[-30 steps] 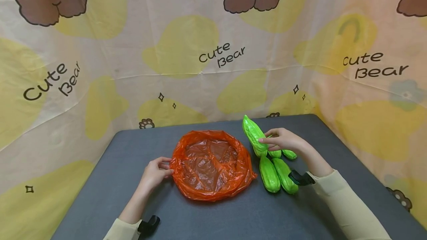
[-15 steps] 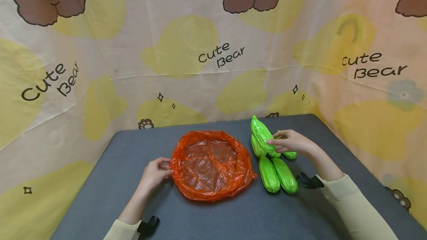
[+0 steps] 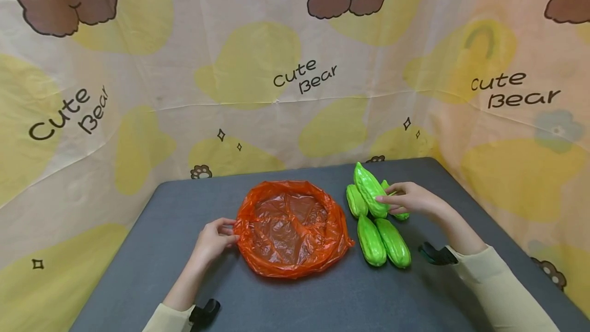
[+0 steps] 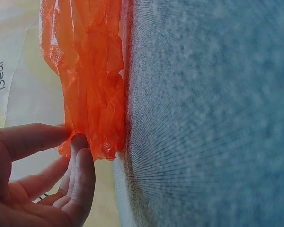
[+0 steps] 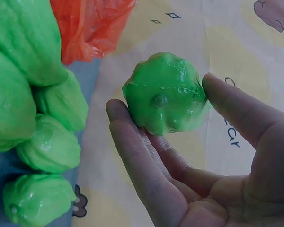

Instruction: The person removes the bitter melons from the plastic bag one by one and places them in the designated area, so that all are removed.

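My right hand (image 3: 410,199) pinches a bright green, ribbed bitter gourd (image 3: 369,188) between thumb and fingers, its pointed tip away from me. In the right wrist view this gourd (image 5: 165,94) appears end-on, raised clear of the others. Several more bitter gourds (image 3: 372,242) lie below and around it on the table, some partly hidden behind the held one and the hand. An orange plastic bag (image 3: 341,240) stands wide open to their left, its rim rolled into a ring. At the bag's left side, my left hand (image 3: 214,240) pinches its edge, as the left wrist view shows.
A dark grey table (image 3: 276,306) carries everything. Behind it and along both sides hangs a pale curtain (image 3: 258,132) printed with bears and yellow patches. Each wrist wears a black strap (image 3: 205,314).
My right hand has moved right with the gourd, away from the bag and over the other gourds, uncovering one at the back left. The left hand and the bag have stayed put.
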Available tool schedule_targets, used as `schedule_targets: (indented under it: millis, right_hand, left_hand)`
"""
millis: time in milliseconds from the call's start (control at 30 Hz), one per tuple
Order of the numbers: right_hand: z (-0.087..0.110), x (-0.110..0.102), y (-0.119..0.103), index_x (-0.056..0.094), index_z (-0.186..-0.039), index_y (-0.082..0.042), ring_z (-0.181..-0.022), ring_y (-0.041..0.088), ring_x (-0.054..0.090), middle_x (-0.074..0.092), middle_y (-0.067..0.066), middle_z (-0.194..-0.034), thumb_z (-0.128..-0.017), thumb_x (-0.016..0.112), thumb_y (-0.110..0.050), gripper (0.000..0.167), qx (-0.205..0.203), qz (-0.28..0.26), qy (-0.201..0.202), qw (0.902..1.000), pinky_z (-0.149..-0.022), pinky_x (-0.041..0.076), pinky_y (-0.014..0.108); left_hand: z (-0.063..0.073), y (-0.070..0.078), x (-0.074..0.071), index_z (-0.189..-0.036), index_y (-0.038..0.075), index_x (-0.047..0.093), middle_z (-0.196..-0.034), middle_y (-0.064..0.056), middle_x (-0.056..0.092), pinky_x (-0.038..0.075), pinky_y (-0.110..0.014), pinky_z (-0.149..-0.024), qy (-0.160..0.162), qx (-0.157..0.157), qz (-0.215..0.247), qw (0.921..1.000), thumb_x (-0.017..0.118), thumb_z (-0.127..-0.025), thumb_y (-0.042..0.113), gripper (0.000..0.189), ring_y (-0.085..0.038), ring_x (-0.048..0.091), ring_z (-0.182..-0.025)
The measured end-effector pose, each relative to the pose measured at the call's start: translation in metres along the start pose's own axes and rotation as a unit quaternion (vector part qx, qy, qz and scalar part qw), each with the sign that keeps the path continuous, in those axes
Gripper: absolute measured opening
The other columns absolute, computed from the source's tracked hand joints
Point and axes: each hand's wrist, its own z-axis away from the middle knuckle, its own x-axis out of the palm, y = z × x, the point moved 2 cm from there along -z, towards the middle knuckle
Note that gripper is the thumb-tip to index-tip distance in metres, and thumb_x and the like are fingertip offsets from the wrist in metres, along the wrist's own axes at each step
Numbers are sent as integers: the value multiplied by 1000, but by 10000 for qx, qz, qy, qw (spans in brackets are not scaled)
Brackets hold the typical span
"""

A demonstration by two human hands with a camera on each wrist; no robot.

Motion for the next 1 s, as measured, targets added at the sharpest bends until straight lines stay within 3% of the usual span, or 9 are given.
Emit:
schedule_targets:
  millis: [433,1000]
  right_hand:
    - [14,-11,23,31,-137,16,-105,30,64,40,37,-135,-92,58,-42,79,112,65,-10,9999,-89,52,41]
    - [34,-18,46,36,-136,14,-106,30,64,42,35,-136,-93,57,-41,73,250,113,65,9996,-89,52,41]
  left_hand:
    - [-1,1,1,-116,-3,62,-87,-12,68,56,-35,-65,14,109,54,9999,71,-79,4,38,-18,64,-69]
    - [-4,-1,3,-115,-4,61,-85,-11,67,56,-35,-63,1,175,26,9998,71,-79,2,38,-18,63,-68]
